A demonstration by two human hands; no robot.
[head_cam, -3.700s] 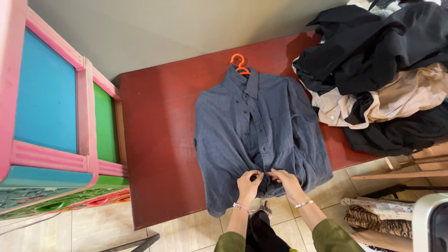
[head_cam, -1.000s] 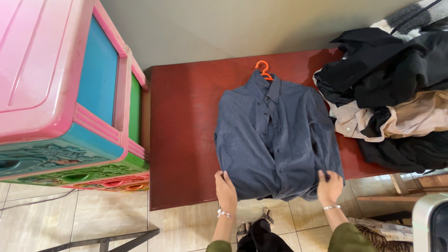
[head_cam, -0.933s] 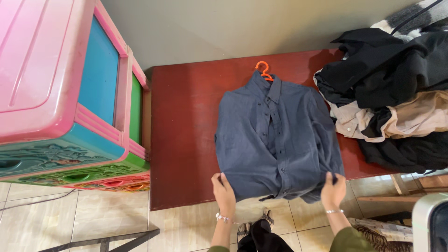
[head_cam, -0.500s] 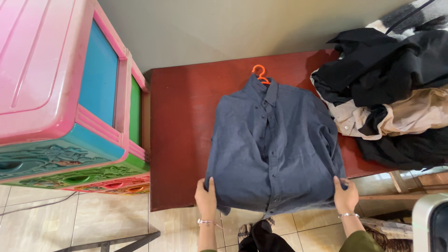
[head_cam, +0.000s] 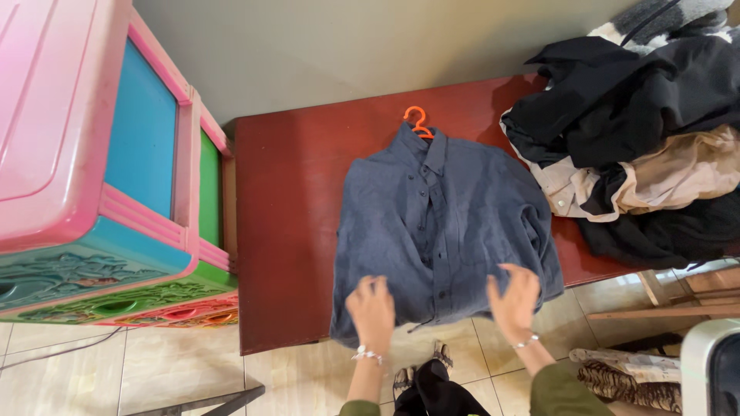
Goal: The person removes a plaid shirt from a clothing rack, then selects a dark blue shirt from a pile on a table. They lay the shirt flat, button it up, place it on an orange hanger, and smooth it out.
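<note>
A dark blue-grey button-up shirt (head_cam: 443, 223) lies front up on a red-brown table (head_cam: 285, 231), with an orange hanger (head_cam: 417, 121) hooked out of its collar. My left hand (head_cam: 372, 310) hovers over the shirt's lower left hem, fingers apart and blurred. My right hand (head_cam: 514, 297) is over the lower right hem, fingers also spread. Neither hand grips the cloth. The hem hangs slightly over the table's near edge.
A pile of black and beige clothes (head_cam: 640, 146) fills the table's right end. A pink, blue and green plastic drawer cabinet (head_cam: 100, 192) stands at the left. A white appliance (head_cam: 709, 370) and wooden bars (head_cam: 678, 296) sit at the lower right, over tiled floor (head_cam: 154, 370).
Both hands let go of the shirt's lower corners and moved inward over the hem, fingers spread. Before that they pulled the hem toward me and flattened it.
</note>
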